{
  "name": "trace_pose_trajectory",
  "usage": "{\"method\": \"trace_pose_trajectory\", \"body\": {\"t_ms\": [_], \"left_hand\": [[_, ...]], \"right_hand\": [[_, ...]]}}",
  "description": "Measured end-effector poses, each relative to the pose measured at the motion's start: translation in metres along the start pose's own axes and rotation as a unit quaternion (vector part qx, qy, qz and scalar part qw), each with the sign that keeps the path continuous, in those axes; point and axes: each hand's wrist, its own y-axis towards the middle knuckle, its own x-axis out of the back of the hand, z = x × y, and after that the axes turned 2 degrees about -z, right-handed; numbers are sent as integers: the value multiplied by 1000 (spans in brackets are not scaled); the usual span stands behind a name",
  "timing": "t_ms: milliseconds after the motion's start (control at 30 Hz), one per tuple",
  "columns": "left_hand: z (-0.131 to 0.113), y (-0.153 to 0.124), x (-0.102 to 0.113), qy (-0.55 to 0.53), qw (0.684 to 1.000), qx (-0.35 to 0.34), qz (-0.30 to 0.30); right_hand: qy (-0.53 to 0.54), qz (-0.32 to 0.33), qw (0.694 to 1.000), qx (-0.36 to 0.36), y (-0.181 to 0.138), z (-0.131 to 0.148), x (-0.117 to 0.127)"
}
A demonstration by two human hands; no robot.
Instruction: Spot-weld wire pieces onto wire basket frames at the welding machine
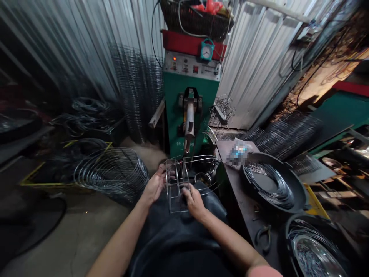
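I'm holding the wire basket frame (178,184) up over my lap, in front of the green spot welder (190,88), w/ my RH (196,202) closed on its lower wires. My LH (155,184) is sitting half open against the frame's side, fingers curling up by the wires; can't tell if it's really gripping. Step in hand looks like lining the frame up by hand below the welder's electrode arm (189,123). Next move seems to call for a steady two-hand hold, frame squared up to that arm. To my right the steel bench (239,200) is carrying a black rubber tub (271,184) of wire hoops, w/ pliers (263,238) lying near its edge. Another stack of wire hoops (111,175) is sitting on the floor off my LH side.
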Motion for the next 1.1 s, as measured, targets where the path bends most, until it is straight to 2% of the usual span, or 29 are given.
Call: {"method": "trace_pose_trajectory", "body": {"t_ms": [67, 100, 200, 267, 300, 367, 467, 533, 600, 667, 767, 833, 900, 967, 1100], "left_hand": [[0, -21, 13, 119, 986, -119, 4], [1, -32, 20, 187, 965, -184, 18], [7, -56, 38, 371, 859, -330, 124], [12, -62, 44, 450, 788, -368, 205], [16, -63, 46, 471, 764, -375, 231], [24, -62, 47, 479, 752, -382, 243], [37, -65, 48, 426, 794, -379, 212], [43, -70, 47, 366, 843, -352, 178], [45, -75, 44, 313, 891, -302, 131], [44, -78, 38, 258, 935, -232, 76], [37, -76, 28, 140, 983, -118, 17], [33, -72, 20, 60, 996, -63, 10], [30, -67, 12, 6, 999, -36, 13], [27, -62, 4, -18, 999, -26, 11], [25, -53, -8, -12, 999, -30, -4]], "right_hand": [[50, -39, 998, -28, 7, 15, 10], [84, -49, 994, -48, 12, 24, 16], [200, -48, 973, -108, 27, 50, 33], [270, -36, 951, -146, 38, 61, 41], [300, -27, 939, -168, 43, 64, 43], [341, -3, 916, -214, 53, 67, 46], [336, 48, 904, -260, 67, 64, 52], [277, 79, 922, -259, 74, 60, 65], [168, 74, 958, -222, 77, 56, 86], [35, 31, 988, -150, 72, 54, 115], [-110, 2, 992, -67, 51, 52, 156], [-160, 31, 985, -49, 34, 50, 172], [-203, 75, 976, -32, 20, 46, 176], [-243, 102, 965, 3, 13, 39, 169], [-277, 102, 953, 68, 24, 22, 142]]}}
